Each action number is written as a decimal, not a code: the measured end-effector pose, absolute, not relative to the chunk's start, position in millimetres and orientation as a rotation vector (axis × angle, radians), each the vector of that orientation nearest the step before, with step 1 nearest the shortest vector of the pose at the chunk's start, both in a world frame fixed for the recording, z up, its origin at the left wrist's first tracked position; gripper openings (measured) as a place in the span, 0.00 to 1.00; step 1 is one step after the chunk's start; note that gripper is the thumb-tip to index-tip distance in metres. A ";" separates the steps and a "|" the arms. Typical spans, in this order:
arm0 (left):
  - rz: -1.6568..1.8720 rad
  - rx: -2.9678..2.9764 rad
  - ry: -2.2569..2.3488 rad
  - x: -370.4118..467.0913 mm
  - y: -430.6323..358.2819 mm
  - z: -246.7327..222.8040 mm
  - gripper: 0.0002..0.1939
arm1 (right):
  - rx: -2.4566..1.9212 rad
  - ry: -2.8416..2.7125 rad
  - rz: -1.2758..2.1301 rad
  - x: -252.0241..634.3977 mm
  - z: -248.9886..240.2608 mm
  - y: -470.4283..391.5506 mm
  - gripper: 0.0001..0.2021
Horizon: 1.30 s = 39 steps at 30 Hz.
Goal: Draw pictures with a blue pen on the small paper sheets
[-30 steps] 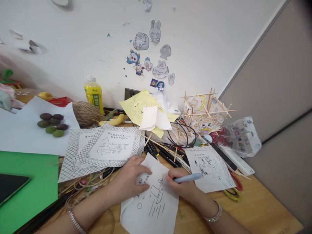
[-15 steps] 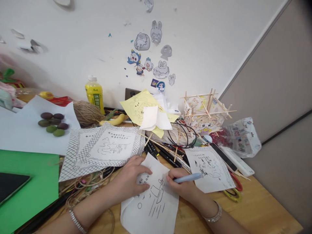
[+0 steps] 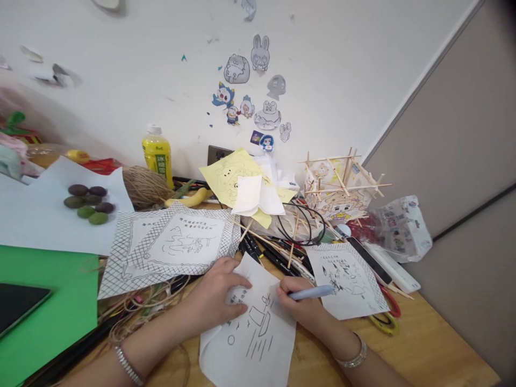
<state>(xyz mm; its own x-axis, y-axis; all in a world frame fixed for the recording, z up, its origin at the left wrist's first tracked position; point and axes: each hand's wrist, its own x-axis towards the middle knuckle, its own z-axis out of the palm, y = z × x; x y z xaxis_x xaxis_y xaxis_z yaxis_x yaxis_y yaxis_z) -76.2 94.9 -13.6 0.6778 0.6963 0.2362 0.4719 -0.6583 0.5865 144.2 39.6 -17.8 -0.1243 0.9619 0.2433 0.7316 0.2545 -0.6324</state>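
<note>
A white sheet [image 3: 266,355] with a line drawing of a boat, a small circle and some writing lies on the wooden desk. My left hand [image 3: 220,295] rests on its upper left part, thumb and fingers apart, holding nothing. At the sheet's upper right edge, my right hand [image 3: 298,302] is closed around a light blue pen [image 3: 316,292]; the pen's tip is hidden by my fingers. Two sheets with crosshatched borders [image 3: 189,244] overlap behind my left hand, and another bordered drawing [image 3: 342,277] lies right of my right hand.
Pens [image 3: 278,258] and wooden sticks lie behind the sheet. A yellow bottle [image 3: 157,156], a banana [image 3: 191,199] and twine stand or lie farther back. At left are a green board [image 3: 68,312] and dark fruit; at right, a stick frame [image 3: 342,185] and scissors [image 3: 385,322].
My right hand and the pen have shifted very slightly right. My left hand stays in place on the sheet.
</note>
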 end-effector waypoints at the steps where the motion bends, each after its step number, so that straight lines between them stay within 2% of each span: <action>1: 0.617 2.406 0.901 -76.3 94.8 -13.9 0.16 | -1.532 -1.918 0.484 144.5 -18.1 39.9 0.16; 15: 0.646 2.425 0.893 -74.7 97.5 -15.8 0.16 | -1.414 -1.972 0.613 147.3 -21.2 35.7 0.17; 39: 0.652 2.419 0.891 -74.5 99.5 -19.9 0.17 | -1.444 -2.009 0.495 145.3 -18.8 35.6 0.16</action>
